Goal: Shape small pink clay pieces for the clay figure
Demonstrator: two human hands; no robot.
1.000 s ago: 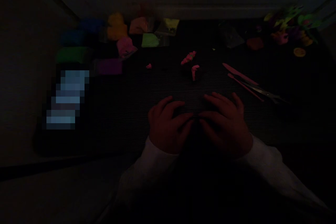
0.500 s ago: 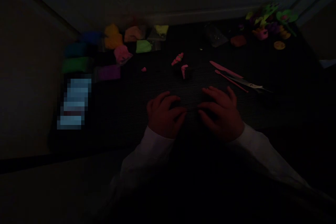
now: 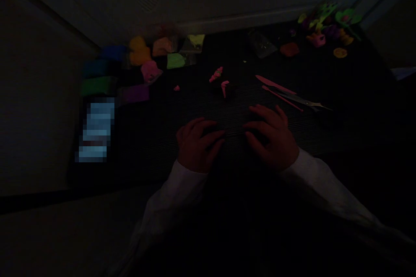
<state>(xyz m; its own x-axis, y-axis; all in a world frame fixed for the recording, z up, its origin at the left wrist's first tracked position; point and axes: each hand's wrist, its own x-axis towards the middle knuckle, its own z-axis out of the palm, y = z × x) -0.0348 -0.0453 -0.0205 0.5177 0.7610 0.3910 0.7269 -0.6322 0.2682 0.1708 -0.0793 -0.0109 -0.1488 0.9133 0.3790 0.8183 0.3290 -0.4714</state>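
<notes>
Over the dark table point(image 3: 143, 134), my left hand point(image 3: 198, 145) has its fingers apart and holds nothing. To its right, my right hand point(image 3: 273, 138) is likewise spread, with a gap between the two hands. Beyond them lies a small pink piece dotted with green point(image 3: 216, 74), and close to it a dark lump with a pink strip point(image 3: 225, 89). A pink crumb of clay point(image 3: 176, 88) sits farther left. Nearest to my right hand are a thin pink modelling stick point(image 3: 282, 98), a pink plastic knife point(image 3: 274, 84) and scissors point(image 3: 312, 103).
A lit, blurred phone screen point(image 3: 97, 132) is at the left. Bags of coloured clay, including an orange one point(image 3: 139, 52) and a purple one point(image 3: 136, 94), line the back left. Clay flowers point(image 3: 347, 17) and a yellow disc point(image 3: 340, 53) stand back right. The light is very dim.
The view has shifted and tilted slightly. My hands stay spread and empty, with the left a little farther from the right. The things on the table look unmoved.
</notes>
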